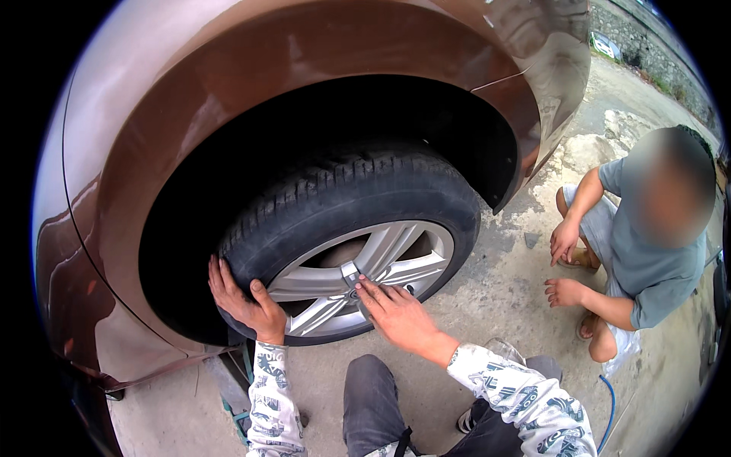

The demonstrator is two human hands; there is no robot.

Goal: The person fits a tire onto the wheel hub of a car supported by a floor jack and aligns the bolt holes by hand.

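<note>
My left hand (247,301) rests against the left side of a black tire (350,190) under a brown car's wheel arch (304,42), its fingers stretched along the tread and thumb apart. My right hand (396,318) lies with fingers extended over the middle of the silver five-spoke rim (428,255), fingertips touching a small silver piece (350,271) at the hub. The exact shape of that piece is partly hidden by the fingers.
A co-worker (647,259) in a grey-blue shirt crouches on the concrete floor (495,297) at right, hands apart from mine. A blue hose (609,407) runs beside them. A metal stand or jack (236,385) is partly visible below the car. A stone wall stands beyond.
</note>
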